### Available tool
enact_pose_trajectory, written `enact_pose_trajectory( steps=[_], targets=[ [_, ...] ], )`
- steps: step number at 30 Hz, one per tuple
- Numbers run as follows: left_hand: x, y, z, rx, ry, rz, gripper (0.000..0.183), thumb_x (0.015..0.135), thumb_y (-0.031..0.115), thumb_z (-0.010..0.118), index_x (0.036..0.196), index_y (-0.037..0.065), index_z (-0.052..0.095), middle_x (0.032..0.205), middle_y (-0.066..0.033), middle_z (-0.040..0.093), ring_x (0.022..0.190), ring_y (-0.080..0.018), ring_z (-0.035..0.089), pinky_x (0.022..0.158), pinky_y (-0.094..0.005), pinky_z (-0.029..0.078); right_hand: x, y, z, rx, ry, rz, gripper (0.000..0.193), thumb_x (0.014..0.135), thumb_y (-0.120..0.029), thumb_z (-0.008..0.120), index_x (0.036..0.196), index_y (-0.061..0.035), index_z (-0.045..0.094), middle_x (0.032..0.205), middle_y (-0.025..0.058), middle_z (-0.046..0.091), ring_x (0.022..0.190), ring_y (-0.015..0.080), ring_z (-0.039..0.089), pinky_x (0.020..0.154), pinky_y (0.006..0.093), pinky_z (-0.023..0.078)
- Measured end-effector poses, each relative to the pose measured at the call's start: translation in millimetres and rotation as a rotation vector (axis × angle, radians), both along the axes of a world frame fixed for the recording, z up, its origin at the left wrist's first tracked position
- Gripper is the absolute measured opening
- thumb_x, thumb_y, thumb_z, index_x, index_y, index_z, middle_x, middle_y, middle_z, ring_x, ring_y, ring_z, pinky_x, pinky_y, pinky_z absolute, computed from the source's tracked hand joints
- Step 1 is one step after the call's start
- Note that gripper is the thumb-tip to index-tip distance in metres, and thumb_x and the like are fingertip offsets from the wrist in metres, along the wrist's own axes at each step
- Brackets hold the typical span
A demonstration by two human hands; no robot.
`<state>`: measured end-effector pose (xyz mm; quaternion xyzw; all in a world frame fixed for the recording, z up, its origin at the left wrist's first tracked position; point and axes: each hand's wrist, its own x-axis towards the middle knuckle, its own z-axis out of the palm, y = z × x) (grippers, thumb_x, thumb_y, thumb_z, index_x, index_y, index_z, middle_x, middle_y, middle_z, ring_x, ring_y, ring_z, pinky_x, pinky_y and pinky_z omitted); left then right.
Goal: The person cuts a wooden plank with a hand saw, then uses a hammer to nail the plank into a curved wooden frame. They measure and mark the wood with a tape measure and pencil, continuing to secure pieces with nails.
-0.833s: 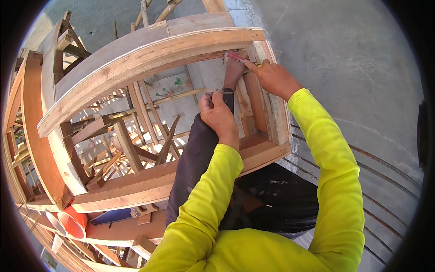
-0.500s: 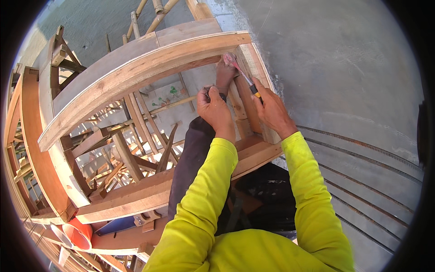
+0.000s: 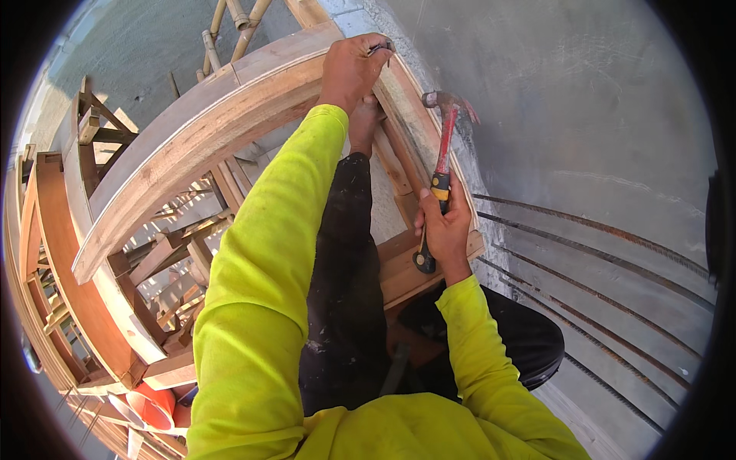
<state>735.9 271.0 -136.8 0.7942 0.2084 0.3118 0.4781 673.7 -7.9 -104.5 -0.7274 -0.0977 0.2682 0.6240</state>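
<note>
My right hand (image 3: 448, 234) is closed around the black and yellow grip of a claw hammer (image 3: 445, 146). The hammer's red shaft points away from me, with its metal head raised beside the wall. My left hand (image 3: 351, 70) reaches to the far corner of a curved wooden frame (image 3: 207, 126). Its fingers pinch a thin dark nail (image 3: 388, 55) over the top of the upright side board (image 3: 410, 100); how many nails lie in the palm is hidden. Beneath my left wrist, my bare foot (image 3: 363, 129) braces inside the frame.
A grey concrete wall (image 3: 583, 115) rises on the right, and several rusty rebars (image 3: 590, 230) stick out of it. Bamboo poles (image 3: 238, 31) stand at the far side. Loose timber and an orange cone-shaped container (image 3: 152, 406) are at lower left.
My left hand has moved away from me, up to the frame's far corner. My right hand has drawn back nearer me with the hammer, its head now turned upward beside the wall.
</note>
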Motion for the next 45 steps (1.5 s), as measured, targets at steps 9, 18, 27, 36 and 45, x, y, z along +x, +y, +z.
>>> enact_pose_trajectory(
  steps=[9, 18, 27, 36, 45],
  targets=[
    [17, 14, -29, 0.165, -0.002, -0.097, 0.018, 0.087, 0.031, 0.07, 0.097, 0.019, 0.077, 0.087, -0.0118, 0.073, 0.08, -0.0356, 0.069, 0.074, -0.0419, 0.055, 12, 3, 9, 0.051, -0.092, 0.044, 0.052, 0.1, -0.006, 0.058, 0.147, 0.0003, 0.039, 0.078, -0.0002, 0.054, 0.057, 0.0049, 0.049, 0.05, 0.0222, 0.043],
    [7, 14, -34, 0.112, -0.015, -0.023, 0.015, 0.086, 0.019, 0.072, 0.096, 0.008, 0.076, 0.086, -0.0117, 0.074, 0.078, -0.0276, 0.071, 0.074, -0.0343, 0.055, 24, 16, 9, 0.039, -0.288, 0.096, 0.051, 0.1, -0.007, 0.057, 0.146, 0.0027, 0.039, 0.076, -0.0004, 0.053, 0.059, 0.0043, 0.049, 0.052, 0.0215, 0.042],
    [-4, -32, -88, 0.164, 0.018, 0.442, 0.02, 0.082, 0.025, 0.075, 0.096, 0.011, 0.078, 0.084, -0.0117, 0.075, 0.075, -0.0282, 0.072, 0.071, -0.0344, 0.055, 30, 6, -27, 0.065, -0.146, 0.032, 0.048, 0.1, -0.007, 0.059, 0.144, 0.0022, 0.043, 0.078, -0.001, 0.055, 0.057, 0.004, 0.05, 0.05, 0.0204, 0.042],
    [7, -40, -127, 0.133, 0.082, 0.493, 0.019, 0.081, 0.028, 0.076, 0.095, 0.015, 0.079, 0.083, -0.0121, 0.074, 0.075, -0.0317, 0.071, 0.071, -0.0361, 0.055, 30, 0, -39, 0.05, -0.208, 0.066, 0.048, 0.098, -0.006, 0.06, 0.142, 0.0026, 0.044, 0.08, -0.0006, 0.055, 0.059, 0.0044, 0.051, 0.052, 0.0209, 0.043],
    [-41, -51, -75, -0.094, -0.04, 0.333, 0.018, 0.089, 0.017, 0.062, 0.085, -0.001, 0.064, 0.073, -0.0168, 0.067, 0.065, -0.0254, 0.065, 0.065, -0.034, 0.05, 39, 2, -39, 0.115, -0.136, 0.003, 0.041, 0.1, -0.007, 0.057, 0.138, 0.002, 0.044, 0.071, 0.0003, 0.054, 0.054, 0.0064, 0.051, 0.048, 0.0233, 0.045]
  ],
)
